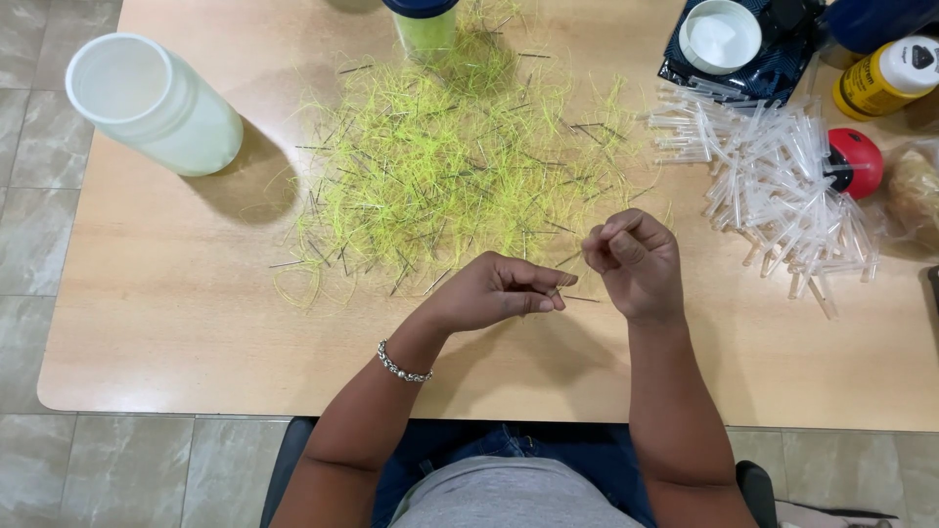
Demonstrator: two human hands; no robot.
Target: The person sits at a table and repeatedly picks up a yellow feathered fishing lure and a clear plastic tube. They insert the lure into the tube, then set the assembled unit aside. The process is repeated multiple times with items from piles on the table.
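Note:
My left hand (494,290), with a silver bracelet at the wrist, pinches one end of a thin dark needle (577,297) just above the table. My right hand (631,259) is closed beside it, fingertips pinched on a fine yellow-green thread near the needle's other end. A wide heap of yellow-green threads mixed with dark needles (445,166) lies on the wooden table (176,323) just beyond both hands.
A pile of clear plastic tubes (773,186) lies to the right, with a red ball-shaped object (856,161) and a yellow bottle (885,78) behind it. A translucent white jar (152,103) lies at the far left. A jar with yellow-green content (423,27) and a white lid (720,35) sit at the back.

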